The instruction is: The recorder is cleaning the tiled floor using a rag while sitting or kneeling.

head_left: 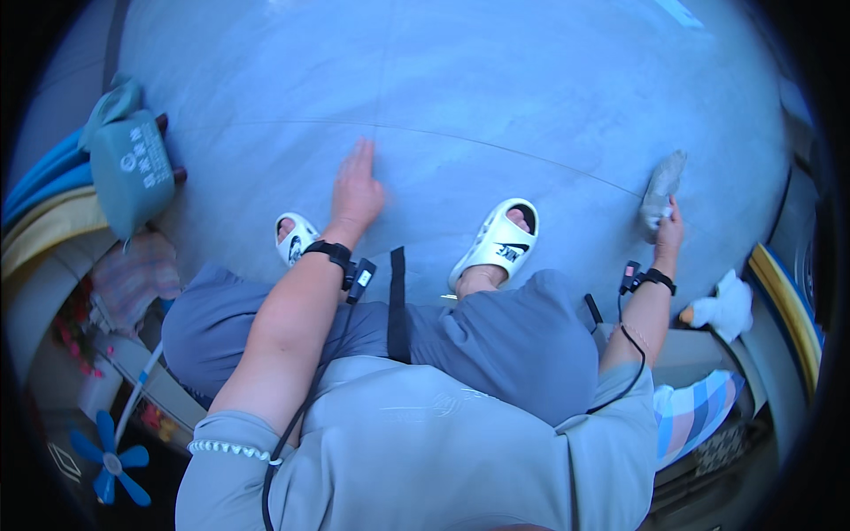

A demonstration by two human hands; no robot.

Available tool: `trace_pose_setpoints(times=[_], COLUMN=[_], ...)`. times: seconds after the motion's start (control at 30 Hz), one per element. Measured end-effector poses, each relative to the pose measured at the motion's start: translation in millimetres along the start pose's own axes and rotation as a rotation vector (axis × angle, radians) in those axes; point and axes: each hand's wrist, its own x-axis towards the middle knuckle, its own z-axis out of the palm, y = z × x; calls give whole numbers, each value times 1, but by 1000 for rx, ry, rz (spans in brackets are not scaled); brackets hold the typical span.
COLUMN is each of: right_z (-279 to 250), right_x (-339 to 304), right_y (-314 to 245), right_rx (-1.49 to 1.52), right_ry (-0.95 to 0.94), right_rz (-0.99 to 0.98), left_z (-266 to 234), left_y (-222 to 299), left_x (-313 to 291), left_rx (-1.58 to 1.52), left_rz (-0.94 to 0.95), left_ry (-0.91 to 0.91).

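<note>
- Two hands are out over the grey floor (pixel 496 88), and only one of them does the work
- the right hand (pixel 668 232) is closed around a crumpled grey cloth (pixel 662 190), which is pressed on the floor far to the person's right side
- the left hand (pixel 356 190) is flat and open, fingers together, holding nothing; it seems to rest on the floor in front of the left white sandal (pixel 295 237), though contact I cannot tell for sure
- the floor looks equally dull everywhere, so I cannot see which part is wiped already and which part is left
- by my judgement the wiping is in the middle of things, because the cloth is at the edge of reach and not put away
</note>
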Motion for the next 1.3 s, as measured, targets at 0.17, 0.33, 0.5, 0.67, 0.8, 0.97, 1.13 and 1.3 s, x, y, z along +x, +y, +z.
trace_pose_setpoints(times=[0.17, 0.33, 0.5, 0.67, 0.8, 0.97, 1.13, 1.3], right_z=[71, 191, 327, 438, 440, 377, 298, 295], right_x=[-37, -83, -154, -256, -243, -139, -70, -86], right_y=[59, -7, -99, -143, -171, -160, -136, -159], right_rx=[-389, -454, -396, -254, 151, -412, -947, -1157], right_ry=[53, -222, -638, -1311, -1347, -389, -440, -522], right_rz=[-192, -866, -1063, -952, -781, -1191, -1165, -950], left_z=[-1, -1, -1, -14, -9, 10, 20, -44], left_y=[-8, -11, -22, -26, -25, -19, -36, -122], left_x=[9, -12, -44, -79, -87, -44, 10, 115], left_rx=[57, 65, 64, 19, -41, 166, 222, 425], left_rz=[27, -85, -246, -294, -366, -514, -414, -88], left_ry=[45, 70, 81, 162, 196, 235, 297, 210])
